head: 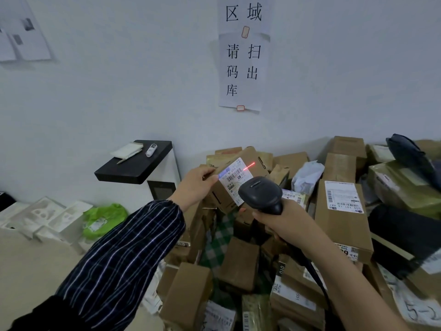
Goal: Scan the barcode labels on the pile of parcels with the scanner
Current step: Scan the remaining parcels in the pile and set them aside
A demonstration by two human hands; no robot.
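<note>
My left hand (194,186) grips a small brown cardboard parcel (256,161) by its left side and holds it up above the pile, tilted. Its white barcode label (235,174) faces me. My right hand (282,222) is closed around the handle of a black corded scanner (260,193), whose head sits just below the parcel. A red scan line (249,166) falls on the label's upper right edge and the cardboard beside it. The pile of parcels (241,261) fills the floor below and to the right.
A long box with a label (342,211) lies to the right, with dark bags (403,225) beyond it. A black-topped stand (136,167) holding a pad and pen is against the wall at left. White foam trays (45,218) and a green bag (102,218) lie on the left.
</note>
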